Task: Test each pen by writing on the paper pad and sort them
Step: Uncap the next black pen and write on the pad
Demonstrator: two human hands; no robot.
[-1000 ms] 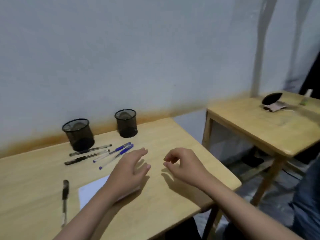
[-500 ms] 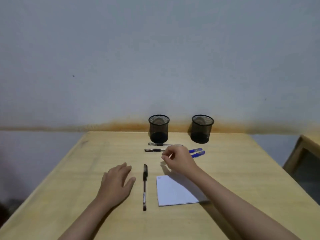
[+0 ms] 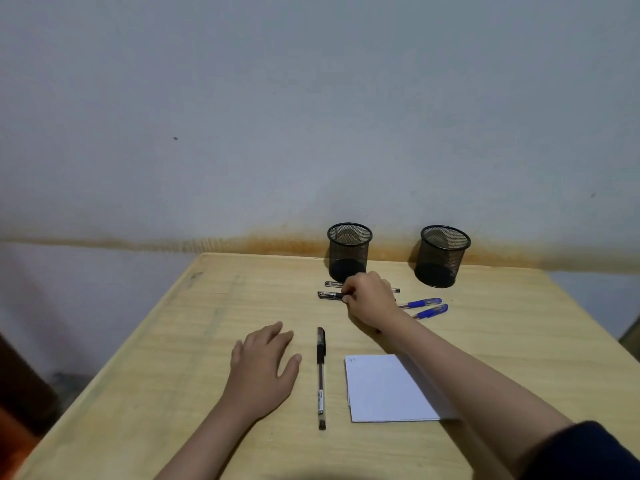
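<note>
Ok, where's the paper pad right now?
In the head view, the paper pad lies flat on the table near its front edge, just right of the lone black pen, partly under the right forearm.

- The scene was dim and evenly lit, with a cool grey-blue cast over the wall (image 3: 311, 116).
- No lamp or window showed; the light seemed soft and came from above.
- Soft, faint shadows lay under the right hand (image 3: 372, 299) and beside the left hand (image 3: 265, 368) on the wooden table (image 3: 173, 393).
- The two mesh cups (image 3: 349, 251) cast weak shadows on the wall behind them.
- No strong glare appeared; the paper pad (image 3: 388, 389) looked pale bluish.
- The picture was slightly soft and grainy, and small print on the pens was unreadable.
- Wide-angle bending curved the table edges, and the lower corners darkened.
</note>
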